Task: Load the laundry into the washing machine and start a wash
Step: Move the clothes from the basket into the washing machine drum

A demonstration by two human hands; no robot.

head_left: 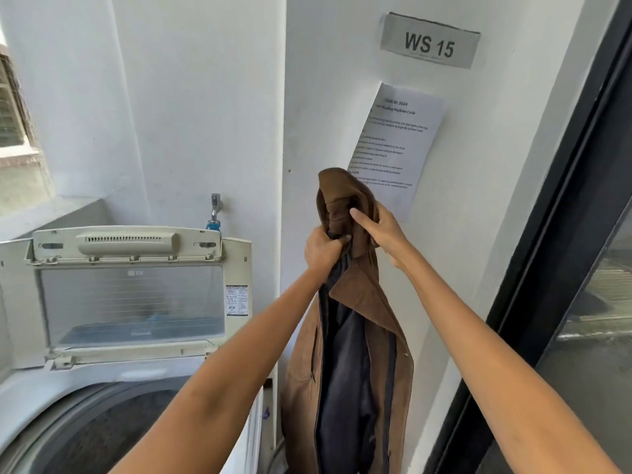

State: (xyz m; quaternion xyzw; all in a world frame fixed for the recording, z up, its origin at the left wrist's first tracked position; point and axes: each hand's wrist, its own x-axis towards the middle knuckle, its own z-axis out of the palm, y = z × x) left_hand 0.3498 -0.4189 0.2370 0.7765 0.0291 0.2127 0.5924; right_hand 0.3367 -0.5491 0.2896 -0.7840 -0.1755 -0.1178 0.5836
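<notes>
A brown jacket (pixel 362 323) with a dark blue lining hangs in the air to the right of the washing machine, in front of the white wall. My left hand (pixel 323 251) is closed on the jacket at its collar. Just right of it and slightly higher, my right hand (pixel 379 227) grips the collar too. The top-loading washing machine (pixel 41 381) stands at the lower left with its clear lid (pixel 133 302) raised upright. Its dark drum (pixel 102 436) is open; I cannot tell what lies inside.
A white wall pillar bears a "WS 15" sign (pixel 429 41) and a printed task sheet (pixel 393 145) behind the jacket. A tap (pixel 215 210) sticks out above the machine. A black-framed glass door (pixel 561 268) runs along the right. A window (pixel 13 107) is at the far left.
</notes>
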